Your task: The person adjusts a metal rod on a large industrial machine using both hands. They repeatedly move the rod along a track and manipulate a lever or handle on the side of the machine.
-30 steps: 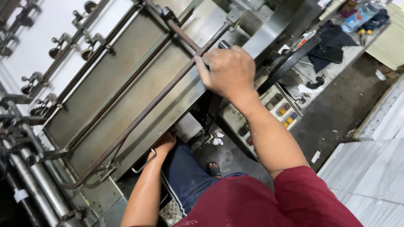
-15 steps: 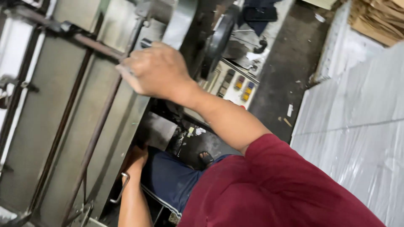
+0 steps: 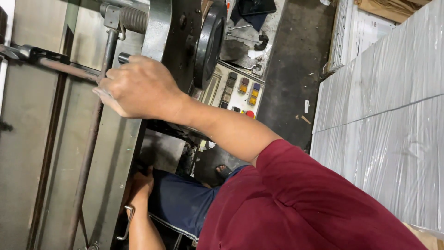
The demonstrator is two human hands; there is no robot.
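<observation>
The right hand point(image 3: 138, 88) is closed around a metal rod point(image 3: 64, 68) on the machine's plate point(image 3: 27, 153), as if bracing, while the left hand point(image 3: 141, 185) grips the plate's near edge.

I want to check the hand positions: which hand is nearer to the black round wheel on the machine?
Right. The right hand rests on a metal rod just left of the black wheel. The left hand is far below it, at the machine's lower edge.

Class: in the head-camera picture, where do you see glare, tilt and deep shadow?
Head view: the frame is rotated, floor and machine slanting; the wrapped stack shows soft glare; the right hand on the rod is sharp; the left hand sits in shadow under the machine.
</observation>
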